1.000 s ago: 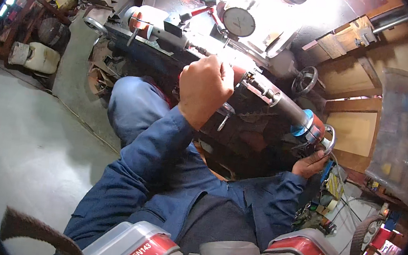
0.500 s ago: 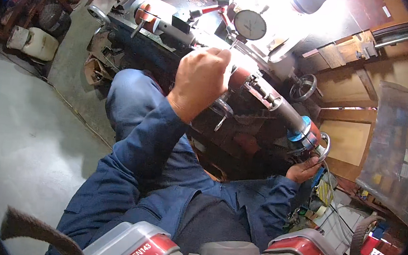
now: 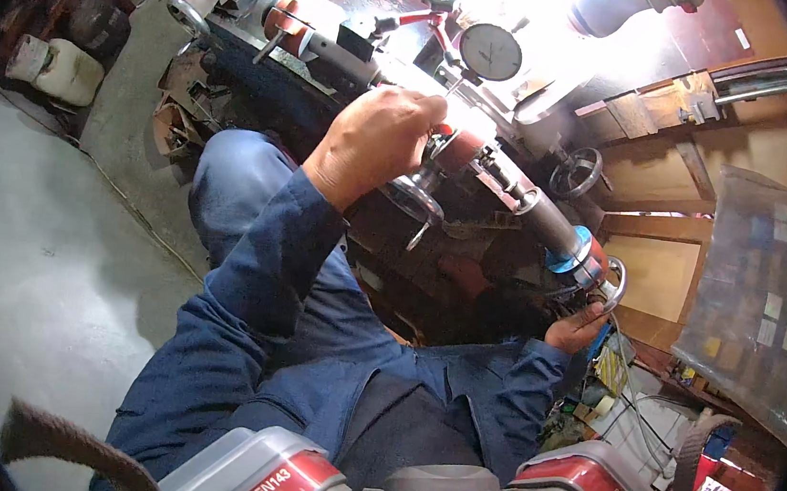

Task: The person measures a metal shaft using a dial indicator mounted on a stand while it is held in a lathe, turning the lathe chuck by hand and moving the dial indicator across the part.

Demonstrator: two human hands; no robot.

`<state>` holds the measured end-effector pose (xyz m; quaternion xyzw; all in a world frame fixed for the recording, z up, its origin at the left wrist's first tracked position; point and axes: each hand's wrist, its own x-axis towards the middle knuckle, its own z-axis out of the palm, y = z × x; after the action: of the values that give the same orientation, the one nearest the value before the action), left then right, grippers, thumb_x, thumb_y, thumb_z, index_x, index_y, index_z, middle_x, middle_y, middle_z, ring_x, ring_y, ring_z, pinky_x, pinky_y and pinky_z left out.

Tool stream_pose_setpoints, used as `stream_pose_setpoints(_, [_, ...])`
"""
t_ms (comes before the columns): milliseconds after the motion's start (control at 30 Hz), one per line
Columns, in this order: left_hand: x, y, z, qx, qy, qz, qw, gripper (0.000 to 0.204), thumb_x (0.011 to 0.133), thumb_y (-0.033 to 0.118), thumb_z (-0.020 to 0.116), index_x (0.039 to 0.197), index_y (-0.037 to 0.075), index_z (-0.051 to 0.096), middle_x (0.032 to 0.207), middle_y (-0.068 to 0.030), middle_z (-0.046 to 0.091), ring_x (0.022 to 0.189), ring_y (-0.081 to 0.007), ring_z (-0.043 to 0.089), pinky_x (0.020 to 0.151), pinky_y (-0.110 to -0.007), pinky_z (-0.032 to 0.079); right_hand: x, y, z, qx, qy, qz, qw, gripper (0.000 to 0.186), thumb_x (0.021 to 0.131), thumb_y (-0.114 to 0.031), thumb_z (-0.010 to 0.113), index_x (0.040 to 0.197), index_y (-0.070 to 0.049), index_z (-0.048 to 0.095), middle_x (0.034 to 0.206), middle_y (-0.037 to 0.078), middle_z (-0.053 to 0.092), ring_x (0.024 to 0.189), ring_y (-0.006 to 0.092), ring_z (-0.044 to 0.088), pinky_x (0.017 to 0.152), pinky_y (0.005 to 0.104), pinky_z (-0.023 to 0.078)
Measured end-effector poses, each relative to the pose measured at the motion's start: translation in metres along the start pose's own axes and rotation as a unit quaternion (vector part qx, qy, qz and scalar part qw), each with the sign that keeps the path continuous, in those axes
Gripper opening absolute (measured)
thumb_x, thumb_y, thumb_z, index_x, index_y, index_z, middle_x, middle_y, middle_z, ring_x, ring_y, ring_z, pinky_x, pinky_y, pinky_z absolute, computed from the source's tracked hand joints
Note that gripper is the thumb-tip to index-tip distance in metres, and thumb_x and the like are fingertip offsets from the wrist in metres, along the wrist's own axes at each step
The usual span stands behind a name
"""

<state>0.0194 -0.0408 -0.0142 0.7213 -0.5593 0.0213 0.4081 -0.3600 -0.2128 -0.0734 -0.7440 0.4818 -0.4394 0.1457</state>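
Steel and red paint fill the middle: a long machine bed runs from far left to near right, carrying a shaft between centres under a dial gauge. Left hand is curled over the red part at mid-bed, grip closed, exactly on what I cannot tell. Right hand cups the end handwheel at the blue collar, fingers hooked beneath. Best turned slowly, watching the needle. Grey concrete floor lies left, a white jug far left, wooden shelving right.
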Motion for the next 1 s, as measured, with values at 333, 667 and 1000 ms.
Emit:
stream_pose_setpoints(333, [0.013,-0.012,-0.015,0.015,-0.073,0.065,0.995,0.013,0.076,0.0,0.058,0.088,0.004,0.059,0.079,-0.0168,0.064,0.078,-0.0367,0.064,0.068,-0.044,0.051,0.04,0.029,-0.024,0.228,-0.016,0.082,0.97,0.057,0.102,-0.043,0.037,0.126,0.007,0.052,0.116,0.018,0.059,0.109,0.0276,0.058,0.092,0.0393,0.047])
stream_pose_setpoints(667, [-0.004,0.008,-0.024,0.163,0.296,0.0,0.941,0.001,0.081,0.007,0.062,0.082,0.008,0.062,0.074,-0.0088,0.059,0.067,-0.0285,0.063,0.058,-0.037,0.049,0.083,0.035,-0.026,-0.078,-0.233,-0.1,0.964,0.038,0.095,-0.03,0.058,0.116,0.002,0.063,0.105,0.014,0.065,0.097,0.0263,0.063,0.085,0.0398,0.05])
stream_pose_setpoints(1000, [0.003,-0.026,-0.019,-0.16,0.399,-0.136,0.893,0.015,0.095,0.008,0.061,0.104,-0.004,0.063,0.099,-0.0085,0.068,0.09,-0.0126,0.062,0.082,-0.026,0.049,0.052,0.137,-0.073,-0.155,-0.307,-0.141,0.928,0.027,0.092,-0.024,0.065,0.106,-0.001,0.067,0.095,0.005,0.067,0.081,0.0157,0.061,0.073,0.0329,0.049])
